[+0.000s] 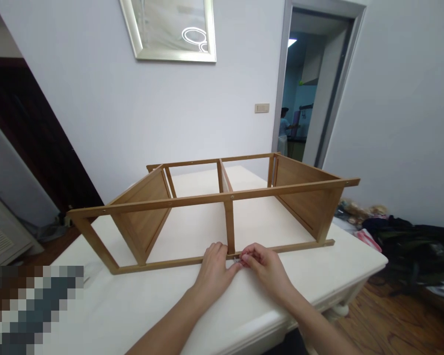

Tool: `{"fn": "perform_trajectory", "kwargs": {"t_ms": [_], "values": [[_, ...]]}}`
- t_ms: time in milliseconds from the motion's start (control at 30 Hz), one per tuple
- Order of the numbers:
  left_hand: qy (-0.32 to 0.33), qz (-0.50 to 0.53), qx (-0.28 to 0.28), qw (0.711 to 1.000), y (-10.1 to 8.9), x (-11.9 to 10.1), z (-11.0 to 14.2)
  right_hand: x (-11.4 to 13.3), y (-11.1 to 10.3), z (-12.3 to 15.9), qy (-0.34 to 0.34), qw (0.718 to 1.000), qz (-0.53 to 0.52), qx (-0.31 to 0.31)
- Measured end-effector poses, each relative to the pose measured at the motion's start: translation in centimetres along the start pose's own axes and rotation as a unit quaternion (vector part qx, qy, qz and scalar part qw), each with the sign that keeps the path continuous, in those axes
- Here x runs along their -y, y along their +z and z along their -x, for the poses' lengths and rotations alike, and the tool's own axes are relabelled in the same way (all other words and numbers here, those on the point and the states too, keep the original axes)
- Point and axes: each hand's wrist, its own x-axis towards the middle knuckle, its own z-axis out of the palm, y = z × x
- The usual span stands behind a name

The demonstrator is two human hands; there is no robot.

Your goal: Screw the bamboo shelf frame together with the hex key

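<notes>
A brown wooden shelf frame (192, 199) lies on its side on a white table. My left hand (217, 268) rests on its near bottom rail, with the fingers curled over the wood just left of the middle post (230, 224). Right of that post, my right hand (264, 266) is closed in a pinch close to the same rail. A small shiny metal piece shows at its fingertips, too small to name. The thumb of my left hand reaches toward that spot, almost meeting the right fingers.
The white table (163, 305) has a rounded edge at right. Dark bags and clothes (410, 251) lie on the wooden floor beyond it. A framed mirror (175, 54) hangs on the wall behind. Through the doorway a person (284, 128) stands in another room.
</notes>
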Motion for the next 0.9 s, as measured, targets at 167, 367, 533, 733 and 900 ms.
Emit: {"fn": "perform_trajectory", "kwargs": {"t_ms": [167, 367, 533, 733, 900], "values": [[0.008, 0.006, 0.012, 1.000, -0.5, 0.0, -0.1, -0.1, 0.1, 0.2, 0.015, 1.000, -0.024, 0.007], [0.005, 0.000, 0.014, 1.000, -0.8, -0.3, -0.1, -0.3, 0.1, 0.2, 0.002, 1.000, -0.002, 0.010], [0.001, 0.005, 0.039, 0.999, -1.0, -0.3, -0.2, -0.8, 0.1, 0.1, -0.013, 0.999, 0.029, 0.021], [-0.007, 0.008, 0.055, 0.998, -1.3, -0.4, -0.4, -0.9, 0.1, 0.0, -0.037, 0.996, 0.071, 0.026], [-0.009, 0.015, 0.056, 0.998, -1.3, -0.4, -0.3, -0.2, 0.3, 0.3, -0.077, 0.985, 0.153, 0.019]]}}
